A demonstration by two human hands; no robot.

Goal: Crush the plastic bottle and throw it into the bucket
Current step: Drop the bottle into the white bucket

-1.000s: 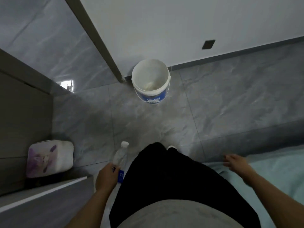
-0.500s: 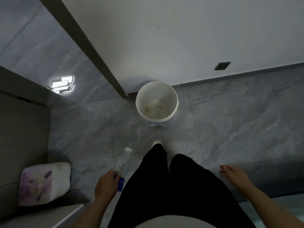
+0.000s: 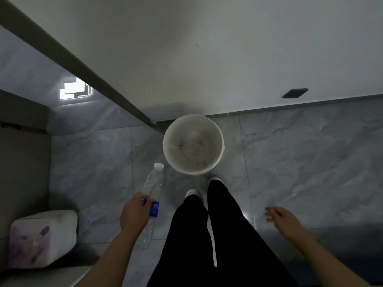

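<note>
Left hand (image 3: 134, 214) grip wrapped around clear, uncrushed plastic bottle (image 3: 153, 188) at its blue label | bottle's long axis points white cap ahead and slightly right | white round plastic bucket (image 3: 220, 141) just beyond cap | right hand (image 3: 278, 216) open, empty, farther off.

Downward view, dim room, grey marbled tile floor (image 3: 300, 162). Left hand (image 3: 134, 214) wraps middle of clear plastic bottle with white cap and blue label (image 3: 153, 183); cap points beyond fingertips toward round white plastic bucket (image 3: 219, 160), near but apart. Bottle not crushed. Bucket stands against white wall (image 3: 207, 48). Right hand (image 3: 283, 220) empty, fingers spread. Black trousers (image 3: 217, 235), white shoe tips between hands. Left of left-hand fingers, white box with purple print (image 3: 41, 239).
</note>
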